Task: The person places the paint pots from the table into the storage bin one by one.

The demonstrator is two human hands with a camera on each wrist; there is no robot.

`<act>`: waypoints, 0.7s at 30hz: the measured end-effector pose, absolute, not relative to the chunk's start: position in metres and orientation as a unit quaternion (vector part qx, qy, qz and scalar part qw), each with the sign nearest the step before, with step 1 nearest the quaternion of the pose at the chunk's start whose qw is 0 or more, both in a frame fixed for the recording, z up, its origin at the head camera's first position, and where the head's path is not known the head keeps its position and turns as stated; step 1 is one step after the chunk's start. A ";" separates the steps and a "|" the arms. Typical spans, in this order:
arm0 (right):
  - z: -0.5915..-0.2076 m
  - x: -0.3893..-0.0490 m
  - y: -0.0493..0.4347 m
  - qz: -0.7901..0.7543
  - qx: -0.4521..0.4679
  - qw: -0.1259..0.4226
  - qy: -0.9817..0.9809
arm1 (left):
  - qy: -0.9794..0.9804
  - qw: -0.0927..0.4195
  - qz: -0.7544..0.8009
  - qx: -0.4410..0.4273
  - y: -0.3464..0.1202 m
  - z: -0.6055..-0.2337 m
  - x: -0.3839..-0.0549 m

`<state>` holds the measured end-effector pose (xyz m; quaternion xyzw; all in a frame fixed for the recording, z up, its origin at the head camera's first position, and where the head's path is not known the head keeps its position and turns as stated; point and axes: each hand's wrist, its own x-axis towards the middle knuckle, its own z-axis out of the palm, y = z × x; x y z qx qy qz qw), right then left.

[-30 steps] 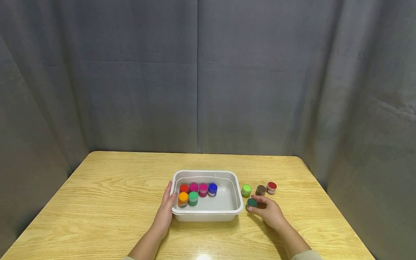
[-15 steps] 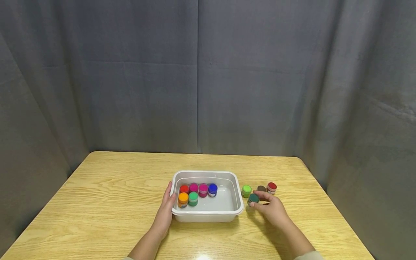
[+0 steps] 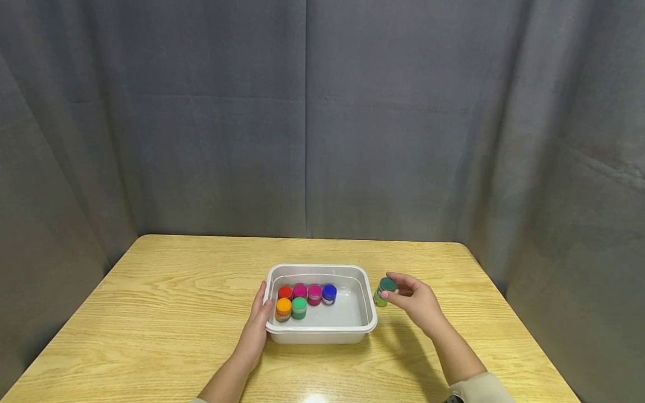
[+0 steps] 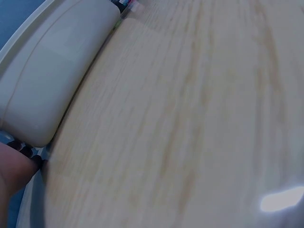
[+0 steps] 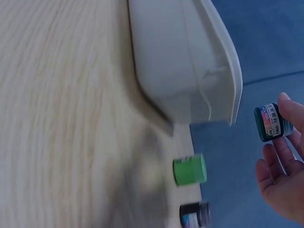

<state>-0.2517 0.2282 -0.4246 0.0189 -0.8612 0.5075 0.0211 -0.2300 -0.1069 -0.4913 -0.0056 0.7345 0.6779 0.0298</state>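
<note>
A white plastic tub point(image 3: 322, 337) sits on the table, with several small paint jars inside at its left: red, magenta, blue, orange point(image 3: 284, 308) and green point(image 3: 299, 307). My left hand point(image 3: 253, 333) holds the tub's left side, thumb over the rim. To the right of the tub, my right hand point(image 3: 415, 302) pinches a dark green paint jar point(image 5: 270, 122) between thumb and fingers, raised above the table. A light green jar point(image 5: 189, 170) stands beneath and just behind it, partly covered in the head view.
Beyond the light green jar, a dark jar point(image 5: 194, 214) stands on the table in the right wrist view; my right hand hides that spot in the head view. Wooden tabletop point(image 3: 176, 313) surrounds the tub. A grey curtain point(image 3: 227, 140) hangs behind and at both sides.
The dark green jar has been lifted off the table by my right hand and moved up and slightly left, now overlapping the light green jar. My left hand stays put.
</note>
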 end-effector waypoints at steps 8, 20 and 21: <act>-0.414 -0.258 0.199 0.537 0.044 0.011 -0.842 | 0.731 0.026 0.682 -0.003 -0.107 -0.491 -0.229; -0.418 -0.275 0.148 0.564 0.084 -0.043 -0.820 | 0.725 0.026 0.688 -0.002 -0.107 -0.491 -0.230; -0.420 -0.276 0.144 0.563 0.081 -0.047 -0.821 | 0.726 0.026 0.688 -0.002 -0.107 -0.491 -0.230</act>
